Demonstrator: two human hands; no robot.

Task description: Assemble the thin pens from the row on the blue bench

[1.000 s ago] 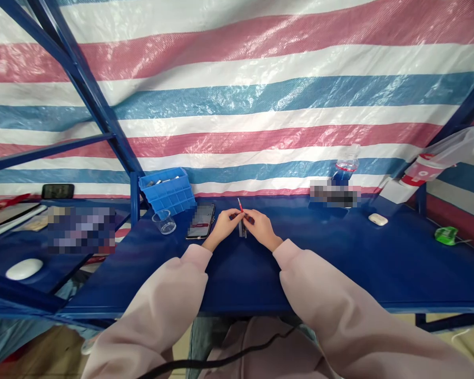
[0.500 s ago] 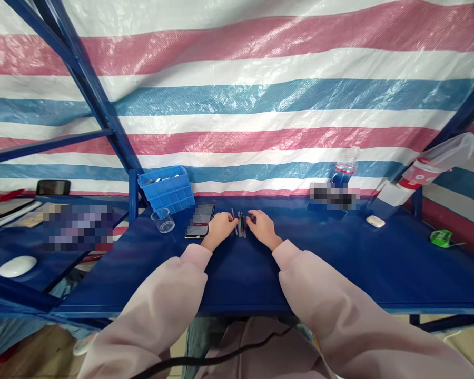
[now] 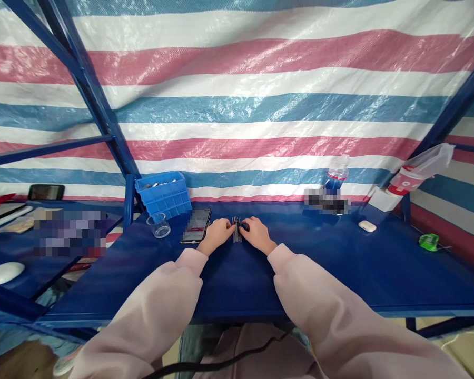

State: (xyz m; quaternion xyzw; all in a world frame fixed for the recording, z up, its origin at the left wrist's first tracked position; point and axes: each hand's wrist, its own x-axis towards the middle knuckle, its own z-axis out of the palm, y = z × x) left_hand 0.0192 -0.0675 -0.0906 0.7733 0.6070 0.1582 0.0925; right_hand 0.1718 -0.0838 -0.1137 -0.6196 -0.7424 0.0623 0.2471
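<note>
Between my hands, several slim dark and grey pens [image 3: 237, 230] lie side by side on the blue table [image 3: 240, 284], pointing away from me. My left hand [image 3: 218, 232] has its fingers curled in against the left side of the row. From the right, my right hand [image 3: 259, 235] presses its thumb and curled fingers on the other side. A little red shows beside the left fingertips. The pens' far ends stick out past the fingers. A smartphone [image 3: 196, 226] lies just left of my left hand, its screen lit.
Left of the phone stand a clear plastic cup [image 3: 158, 226] and a blue crate [image 3: 164, 196]. Toward the right are a bottle [image 3: 335, 179], a white earbud case [image 3: 367, 226], a green item [image 3: 429, 242] and a red-and-white cup [image 3: 405, 181]. A striped sheet hangs behind.
My right hand has come in to the left and now touches the pens. The row is squeezed closer together between both hands. The view has shifted slightly.
</note>
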